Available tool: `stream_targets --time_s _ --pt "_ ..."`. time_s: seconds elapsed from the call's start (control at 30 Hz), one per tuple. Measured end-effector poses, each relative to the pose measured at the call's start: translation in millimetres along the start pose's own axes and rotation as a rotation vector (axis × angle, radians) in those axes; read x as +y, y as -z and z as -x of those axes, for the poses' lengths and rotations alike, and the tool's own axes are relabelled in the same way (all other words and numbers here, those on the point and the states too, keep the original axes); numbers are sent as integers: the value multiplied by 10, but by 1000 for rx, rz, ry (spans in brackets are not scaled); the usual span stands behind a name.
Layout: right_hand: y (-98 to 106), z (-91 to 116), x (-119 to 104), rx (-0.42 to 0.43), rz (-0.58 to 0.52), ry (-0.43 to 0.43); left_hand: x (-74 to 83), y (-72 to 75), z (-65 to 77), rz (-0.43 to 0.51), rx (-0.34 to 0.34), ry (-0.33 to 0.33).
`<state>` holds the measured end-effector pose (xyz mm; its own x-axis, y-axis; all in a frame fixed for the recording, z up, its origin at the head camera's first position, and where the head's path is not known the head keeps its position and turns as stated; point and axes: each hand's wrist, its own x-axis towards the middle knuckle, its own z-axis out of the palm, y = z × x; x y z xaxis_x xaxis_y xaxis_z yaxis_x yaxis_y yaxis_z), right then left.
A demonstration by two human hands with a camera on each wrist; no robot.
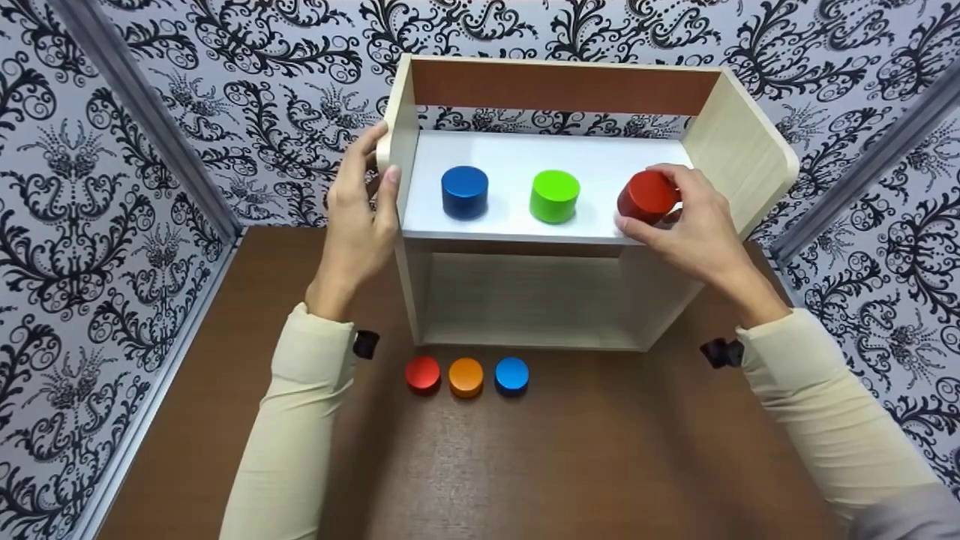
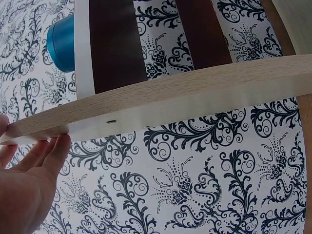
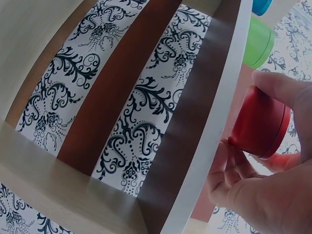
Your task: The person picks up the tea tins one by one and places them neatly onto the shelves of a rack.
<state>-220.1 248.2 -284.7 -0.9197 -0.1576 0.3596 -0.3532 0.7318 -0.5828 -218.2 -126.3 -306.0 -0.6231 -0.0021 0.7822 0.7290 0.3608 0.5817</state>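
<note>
My left hand (image 1: 360, 202) holds the front edge of the left side panel (image 1: 397, 127) of a pale wooden shelf unit, thumb in front and fingers on the outer side. In the left wrist view, fingertips (image 2: 58, 148) touch that panel. My right hand (image 1: 697, 221) grips a red lidded canister (image 1: 648, 196) between thumb and fingers, slightly tilted, at the right of the white upper shelf (image 1: 510, 154). Whether its base touches the shelf cannot be told. On the same shelf stand a dark blue canister (image 1: 465, 193) at the left and a green canister (image 1: 555, 196) in the middle.
On the brown table (image 1: 525, 465), in front of the unit, a small red canister (image 1: 423, 374), an orange one (image 1: 466, 377) and a light blue one (image 1: 511, 376) form a row. The lower compartment (image 1: 525, 300) faces forward. Patterned walls (image 1: 277, 112) surround the table.
</note>
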Motion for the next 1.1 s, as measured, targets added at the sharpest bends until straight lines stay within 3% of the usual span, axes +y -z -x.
stream_targets --time_s 0.63,1.1 --pt "-10 -114 72 -96 40 -81 0 0 -2 -13 1 10" --pt "-41 -113 103 -106 91 -66 9 2 -1 -16 -2 7"
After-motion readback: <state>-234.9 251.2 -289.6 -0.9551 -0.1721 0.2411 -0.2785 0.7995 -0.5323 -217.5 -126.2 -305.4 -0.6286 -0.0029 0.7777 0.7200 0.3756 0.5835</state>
